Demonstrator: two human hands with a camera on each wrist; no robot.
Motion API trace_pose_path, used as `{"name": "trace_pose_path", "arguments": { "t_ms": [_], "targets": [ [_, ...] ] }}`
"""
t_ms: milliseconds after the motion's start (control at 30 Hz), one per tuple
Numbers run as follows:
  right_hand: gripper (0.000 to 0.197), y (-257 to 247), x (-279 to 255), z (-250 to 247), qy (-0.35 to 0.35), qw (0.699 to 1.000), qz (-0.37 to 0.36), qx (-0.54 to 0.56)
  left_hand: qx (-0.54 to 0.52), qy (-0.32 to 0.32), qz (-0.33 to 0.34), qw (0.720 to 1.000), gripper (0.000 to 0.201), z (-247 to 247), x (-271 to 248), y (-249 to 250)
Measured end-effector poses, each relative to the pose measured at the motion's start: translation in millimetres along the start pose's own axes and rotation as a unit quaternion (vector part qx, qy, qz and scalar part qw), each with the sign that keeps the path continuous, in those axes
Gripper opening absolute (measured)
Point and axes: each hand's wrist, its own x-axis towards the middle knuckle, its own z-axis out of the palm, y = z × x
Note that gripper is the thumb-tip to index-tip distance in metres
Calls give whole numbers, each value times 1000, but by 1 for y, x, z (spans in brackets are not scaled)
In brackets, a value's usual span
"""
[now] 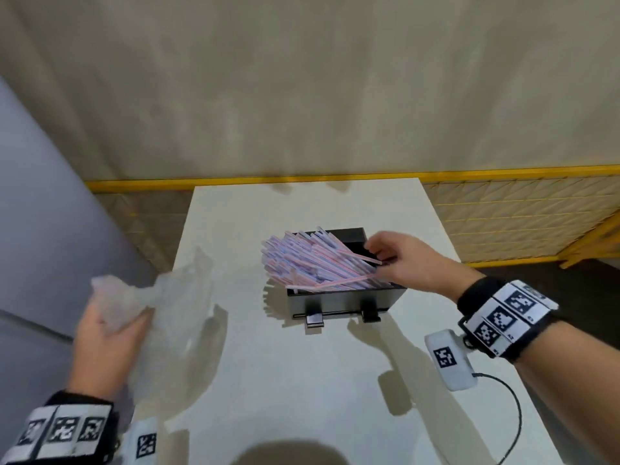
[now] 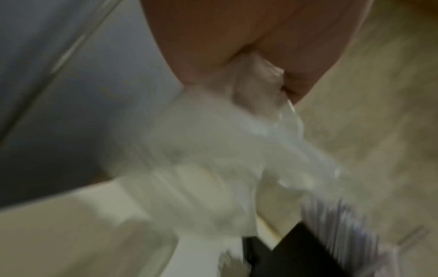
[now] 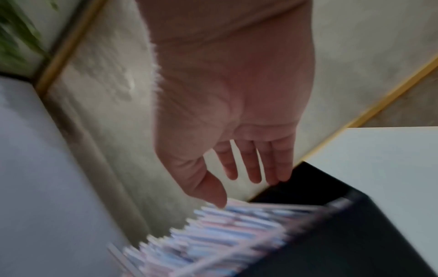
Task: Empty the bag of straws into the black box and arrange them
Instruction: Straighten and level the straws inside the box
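A black box [image 1: 339, 302] stands on the white table [image 1: 302, 380], filled with a slanted heap of pink and blue wrapped straws [image 1: 315, 260] that stick out over its far left rim. My right hand [image 1: 396, 260] hovers over the box's right side with fingers relaxed and spread, the thumb tip near the straws [image 3: 225, 230]; it holds nothing. My left hand [image 1: 107, 333] grips a crumpled clear plastic bag [image 1: 167, 303] at the table's left edge, well left of the box. In the left wrist view the bag [image 2: 213, 159] hangs blurred from my fingers, the box [image 2: 296, 251] below it.
The table is narrow, with its left edge under my left hand and its far edge just behind the box. A yellow mesh fence [image 1: 520, 216] runs behind and to the right. A grey panel [image 1: 50, 229] stands at the left. A cable [image 1: 510, 417] trails from my right wrist.
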Motion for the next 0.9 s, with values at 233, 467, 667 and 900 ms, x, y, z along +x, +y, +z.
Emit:
{"name": "trace_pose_path", "arguments": {
  "t_ms": [233,467,667,900],
  "targets": [
    [90,15,16,36,-31,993,-1,-118,48,-171,-302,937,36,62,-28,-82],
    [103,28,34,51,-37,992,-13,-117,189,-241,-206,929,55,77,-32,-74],
    [88,47,46,60,-43,995,-24,-81,407,-115,72,904,108,51,-21,-58],
    [78,54,55,63,-57,996,-28,-63,116,-103,120,981,85,145,-1,30]
  ]
}}
